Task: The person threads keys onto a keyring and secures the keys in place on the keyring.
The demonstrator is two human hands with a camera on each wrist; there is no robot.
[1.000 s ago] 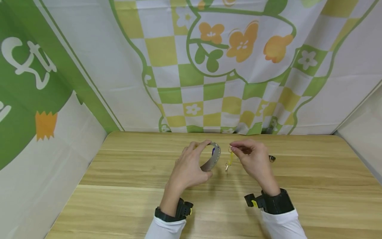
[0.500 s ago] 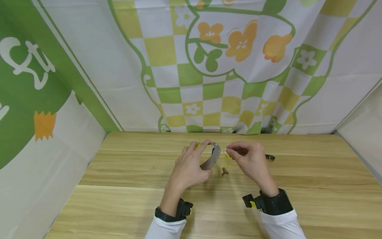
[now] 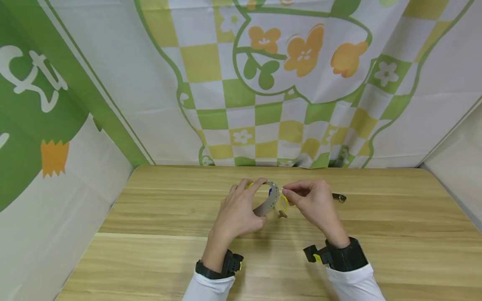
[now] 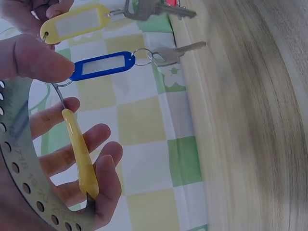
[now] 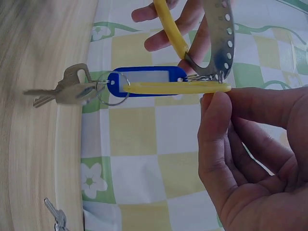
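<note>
My left hand grips a key ring holder, a grey metal hoop with a row of holes and a yellow sleeved section. From it hangs a blue key tag with a silver key, beside the left thumb. My right hand pinches a yellow key tag near its small split ring, between thumb and index finger. A key dangles below that tag. In the right wrist view the yellow tag overlaps the blue one, its ring end close to the perforated band.
A dark tag with a ring lies on the wooden table, right of the right hand and partly hidden by it. Another key shows on the table in the right wrist view. A patterned curtain hangs behind the table.
My right hand has moved left with the yellow key tag, bringing it up to the hoop's edge. The left hand stays nearly still. More of the dark tag on the table shows.
</note>
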